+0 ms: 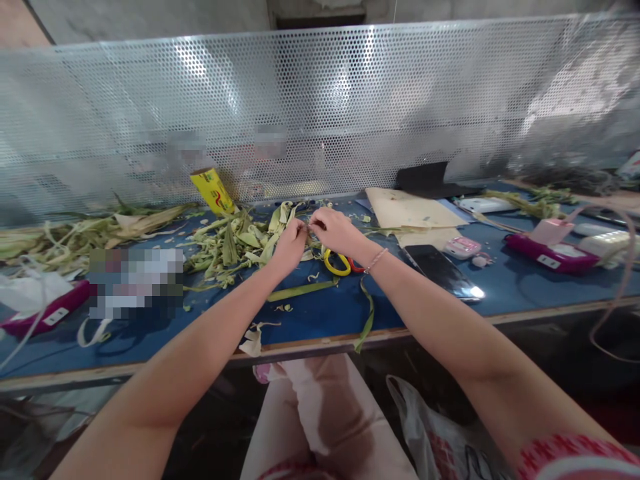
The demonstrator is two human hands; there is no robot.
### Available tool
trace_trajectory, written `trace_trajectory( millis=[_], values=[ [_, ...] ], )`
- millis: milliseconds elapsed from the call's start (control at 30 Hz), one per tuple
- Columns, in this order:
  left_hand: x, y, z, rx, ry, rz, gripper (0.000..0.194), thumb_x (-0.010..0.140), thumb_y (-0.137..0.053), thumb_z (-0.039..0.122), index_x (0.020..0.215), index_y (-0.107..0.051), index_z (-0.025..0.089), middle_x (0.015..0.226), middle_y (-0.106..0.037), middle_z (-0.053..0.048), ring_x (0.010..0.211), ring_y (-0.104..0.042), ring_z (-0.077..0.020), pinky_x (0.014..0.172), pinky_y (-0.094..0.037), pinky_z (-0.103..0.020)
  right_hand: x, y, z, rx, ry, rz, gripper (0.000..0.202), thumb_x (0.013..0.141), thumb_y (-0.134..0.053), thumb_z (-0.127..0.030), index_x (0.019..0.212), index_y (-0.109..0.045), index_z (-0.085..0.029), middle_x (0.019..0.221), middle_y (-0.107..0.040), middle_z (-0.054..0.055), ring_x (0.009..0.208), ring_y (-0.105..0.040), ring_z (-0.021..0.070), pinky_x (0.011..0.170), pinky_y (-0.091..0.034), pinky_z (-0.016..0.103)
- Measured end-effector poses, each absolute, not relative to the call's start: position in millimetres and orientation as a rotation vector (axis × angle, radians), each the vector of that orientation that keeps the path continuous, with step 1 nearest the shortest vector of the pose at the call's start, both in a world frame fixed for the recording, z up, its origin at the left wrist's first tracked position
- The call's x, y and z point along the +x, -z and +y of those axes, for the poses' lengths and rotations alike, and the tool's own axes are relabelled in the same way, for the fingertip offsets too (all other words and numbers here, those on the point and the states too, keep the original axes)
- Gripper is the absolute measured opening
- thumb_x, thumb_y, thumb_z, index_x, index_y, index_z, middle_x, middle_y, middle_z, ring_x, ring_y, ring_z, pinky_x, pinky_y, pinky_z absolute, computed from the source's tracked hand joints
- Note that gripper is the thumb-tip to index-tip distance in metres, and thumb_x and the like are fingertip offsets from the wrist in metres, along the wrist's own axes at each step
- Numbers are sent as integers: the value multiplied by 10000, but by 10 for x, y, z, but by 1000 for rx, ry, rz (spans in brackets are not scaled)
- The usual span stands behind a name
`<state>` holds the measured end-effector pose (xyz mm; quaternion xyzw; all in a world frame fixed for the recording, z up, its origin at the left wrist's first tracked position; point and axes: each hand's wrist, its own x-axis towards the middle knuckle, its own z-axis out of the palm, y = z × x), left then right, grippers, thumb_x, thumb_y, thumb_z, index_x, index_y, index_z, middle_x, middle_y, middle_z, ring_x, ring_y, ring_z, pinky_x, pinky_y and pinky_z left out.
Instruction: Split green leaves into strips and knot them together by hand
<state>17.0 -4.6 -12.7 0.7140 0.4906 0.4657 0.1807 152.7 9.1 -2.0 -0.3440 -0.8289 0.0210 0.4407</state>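
Note:
My left hand (291,245) and my right hand (334,228) meet over the middle of the blue tabletop (320,313), fingertips pinched close together. What lies between the fingertips is too small to make out. Beside my left hand spreads a heap of pale green, twisted leaf pieces (220,250), which look like corn husk. Just below my right hand lie scissors with a yellow handle loop (338,264) and a red one; their blades are hidden. A flat green leaf strip (303,291) lies nearer the front edge, and another strip (369,317) hangs over it.
Long dry leaves (120,227) lie at the left, near a tilted yellow carton (214,191). At the right are a black phone (435,267), brown paper (413,208) and a magenta box (550,253). A perforated metal screen (320,100) stands behind the table.

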Motion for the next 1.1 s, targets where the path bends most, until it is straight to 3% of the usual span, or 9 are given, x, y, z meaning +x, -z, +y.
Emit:
trace_trajectory(
  millis=[433,867,1100],
  values=[
    [176,223,50,1687,-1410,1291,162,819,-401,248,666,-420,198,542,-413,31,486,-392,-103,488,-312,-240,1542,20,124,-835,-114,-2070,107,795,-442,-173,699,-490,-182,753,-532,30,729,-467,142,701,-363,286],
    [142,135,-5,1972,-1316,1221,117,763,-421,191,648,-440,184,590,-414,31,557,-390,-106,554,-311,-246,1572,-52,60,-707,-92,-2120,119,789,-433,-120,705,-490,-182,817,-518,49,790,-469,156,734,-378,308],
    [121,117,-25,1987,-1300,1189,97,705,-402,146,624,-432,190,618,-431,16,596,-409,-126,590,-344,-267,1570,-20,95,-776,-181,-2074,105,791,-417,-144,732,-495,-181,741,-541,17,698,-468,128,668,-363,261]
  ],
)
